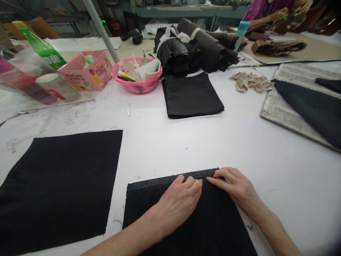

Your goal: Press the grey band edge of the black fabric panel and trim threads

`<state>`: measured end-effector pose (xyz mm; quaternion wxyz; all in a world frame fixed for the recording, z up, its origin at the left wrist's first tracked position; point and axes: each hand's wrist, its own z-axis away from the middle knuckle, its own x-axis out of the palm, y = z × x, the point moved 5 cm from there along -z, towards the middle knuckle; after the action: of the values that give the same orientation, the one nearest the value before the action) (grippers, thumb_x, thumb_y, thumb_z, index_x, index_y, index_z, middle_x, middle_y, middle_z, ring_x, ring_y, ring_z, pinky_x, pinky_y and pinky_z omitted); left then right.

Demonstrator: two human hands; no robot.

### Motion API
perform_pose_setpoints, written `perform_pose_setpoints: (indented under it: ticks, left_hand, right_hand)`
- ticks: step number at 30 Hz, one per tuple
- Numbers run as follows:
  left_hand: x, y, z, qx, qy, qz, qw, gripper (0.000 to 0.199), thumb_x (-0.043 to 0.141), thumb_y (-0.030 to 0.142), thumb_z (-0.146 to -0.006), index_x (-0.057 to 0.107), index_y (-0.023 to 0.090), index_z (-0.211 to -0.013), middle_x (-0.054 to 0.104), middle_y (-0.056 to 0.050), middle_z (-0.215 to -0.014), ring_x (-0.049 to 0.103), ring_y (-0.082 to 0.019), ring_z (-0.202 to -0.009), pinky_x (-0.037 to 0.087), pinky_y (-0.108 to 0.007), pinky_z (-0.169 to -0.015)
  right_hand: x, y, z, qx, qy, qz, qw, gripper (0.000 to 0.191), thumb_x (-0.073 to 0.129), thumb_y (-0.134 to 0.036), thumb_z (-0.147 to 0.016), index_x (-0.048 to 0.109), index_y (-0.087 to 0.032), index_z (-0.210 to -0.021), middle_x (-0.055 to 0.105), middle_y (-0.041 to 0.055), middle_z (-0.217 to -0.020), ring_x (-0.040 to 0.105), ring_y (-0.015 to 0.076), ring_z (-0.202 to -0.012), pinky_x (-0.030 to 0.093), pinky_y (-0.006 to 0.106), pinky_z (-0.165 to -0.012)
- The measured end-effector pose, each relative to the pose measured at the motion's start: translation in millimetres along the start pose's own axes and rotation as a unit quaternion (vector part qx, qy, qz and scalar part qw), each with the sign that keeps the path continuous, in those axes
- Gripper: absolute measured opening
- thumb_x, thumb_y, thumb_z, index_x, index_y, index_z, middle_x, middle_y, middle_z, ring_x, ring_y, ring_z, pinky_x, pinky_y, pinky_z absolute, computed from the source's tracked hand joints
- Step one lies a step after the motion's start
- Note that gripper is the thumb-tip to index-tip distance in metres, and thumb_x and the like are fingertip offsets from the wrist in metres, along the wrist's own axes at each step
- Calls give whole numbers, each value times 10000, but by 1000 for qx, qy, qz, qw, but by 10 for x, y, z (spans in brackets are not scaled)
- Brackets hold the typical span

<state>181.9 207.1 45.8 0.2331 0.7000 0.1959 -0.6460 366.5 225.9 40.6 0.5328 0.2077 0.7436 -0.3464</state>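
Note:
A black cloth piece [213, 220] lies on the white table at the bottom centre, with a speckled dark strip [154, 182] along its far edge. My left hand [183, 193] rests on the cloth just below the strip, fingers curled and pressed onto it; whatever is under the fingertips is hidden. At the far right corner of the same piece, my right hand [231, 181] pinches the cloth edge between thumb and fingers. To the left lies another black cloth piece [61, 188], untouched.
Beyond are a stack of black sheets [191, 96], a pink basin [141, 85], a pink box [90, 76], a green bottle [42, 46], dark fabric rolls [202, 46], beige scraps [249, 81] and a grey board [293, 78]. A person in purple [263, 10] works at back right.

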Motion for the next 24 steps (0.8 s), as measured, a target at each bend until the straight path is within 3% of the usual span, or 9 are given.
perform_pose_setpoints:
  ticks: [10,24]
  left_hand:
    - [-14,6,-59,-10,21,11,1000,327,374,125,-983,477,87,-1291,504,-48,-988,458,-176,-843,399,-334,-692]
    - [2,60,-168,-2,0,13,1000,236,396,146,-985,513,121,-1189,496,-51,-981,464,-174,-846,398,-331,-676]
  right_hand:
    - [-83,56,45,18,14,-8,1000,321,457,-117,-986,607,-274,-1222,604,57,-1043,559,186,-987,473,368,-863]
    - [-106,81,92,18,13,-6,1000,335,434,-134,-994,596,-277,-1251,605,66,-1068,569,193,-1003,510,380,-850]
